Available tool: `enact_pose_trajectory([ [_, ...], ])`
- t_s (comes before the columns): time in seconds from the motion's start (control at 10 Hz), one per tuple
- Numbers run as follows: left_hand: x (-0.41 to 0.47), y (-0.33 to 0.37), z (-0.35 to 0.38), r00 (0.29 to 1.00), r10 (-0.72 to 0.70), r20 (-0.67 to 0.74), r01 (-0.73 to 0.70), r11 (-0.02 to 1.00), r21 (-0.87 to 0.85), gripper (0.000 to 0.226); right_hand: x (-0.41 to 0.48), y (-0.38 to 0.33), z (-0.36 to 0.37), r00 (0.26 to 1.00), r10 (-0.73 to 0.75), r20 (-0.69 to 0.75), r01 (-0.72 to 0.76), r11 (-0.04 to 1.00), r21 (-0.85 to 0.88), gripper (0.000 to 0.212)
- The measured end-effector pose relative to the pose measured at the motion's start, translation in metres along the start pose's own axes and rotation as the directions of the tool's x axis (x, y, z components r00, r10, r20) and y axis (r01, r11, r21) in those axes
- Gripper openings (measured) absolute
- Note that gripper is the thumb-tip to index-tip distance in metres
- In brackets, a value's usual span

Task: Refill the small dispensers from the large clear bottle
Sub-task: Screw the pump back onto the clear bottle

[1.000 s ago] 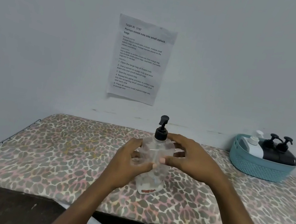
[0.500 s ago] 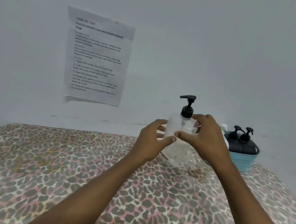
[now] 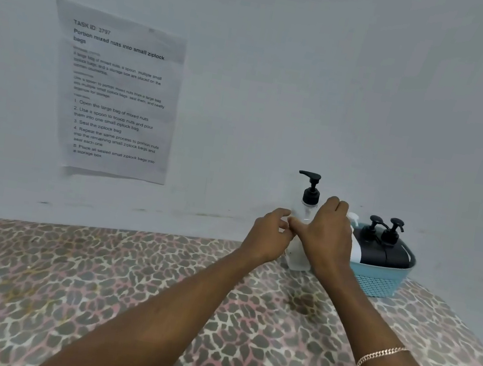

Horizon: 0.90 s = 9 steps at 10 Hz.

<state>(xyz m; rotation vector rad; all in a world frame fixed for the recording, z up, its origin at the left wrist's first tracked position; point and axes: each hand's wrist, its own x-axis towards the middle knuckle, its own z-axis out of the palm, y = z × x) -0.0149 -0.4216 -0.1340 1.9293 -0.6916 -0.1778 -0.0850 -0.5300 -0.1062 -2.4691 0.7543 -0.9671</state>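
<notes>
Head view: both forearms reach over the cloth point(image 3: 88, 301). The right hand point(image 3: 328, 237) wraps the bottle point(image 3: 298, 255); the left hand point(image 3: 270, 234) pinches its side. The bottle stands upright at the table's far edge beside the basket point(image 3: 376, 280), nozzle pointing left. Best steady the base before unscrewing the pump point(image 3: 311, 187).

Clear pump bottle point(image 3: 298, 255) upright on table, beside basketed dark dispensers point(image 3: 381, 252).
</notes>
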Motion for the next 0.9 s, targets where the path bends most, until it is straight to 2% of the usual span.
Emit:
enact_pose_trajectory([
  [0.3, 0.012, 0.000, 0.004, 0.998, -0.022, 0.057, 0.020, 0.999, 0.036, 0.055, 0.009, -0.004, 0.009, 0.999, 0.018, 0.034, -0.014, 0.994, -0.107, 0.067],
  [0.5, 0.012, 0.012, -0.005, 0.993, -0.048, 0.112, 0.035, 0.993, 0.116, 0.060, 0.005, -0.004, 0.007, 0.998, 0.021, 0.066, -0.014, 0.993, -0.114, 0.070],
  [0.6, 0.008, 0.016, -0.014, 0.992, -0.050, 0.120, 0.031, 0.987, 0.159, 0.066, 0.001, -0.001, 0.004, 0.995, 0.015, 0.096, -0.007, 0.996, -0.087, 0.081],
  [0.8, -0.009, 0.021, -0.044, 0.997, -0.013, 0.079, -0.006, 0.974, 0.226, 0.065, -0.011, -0.001, -0.014, 0.993, -0.030, 0.116, 0.036, 0.998, -0.047, 0.097],
  [0.9, -0.027, 0.032, -0.065, 0.996, 0.085, 0.000, -0.081, 0.958, 0.276, 0.063, -0.019, -0.009, -0.033, 0.995, -0.066, 0.070, 0.069, 0.997, -0.042, 0.103],
])
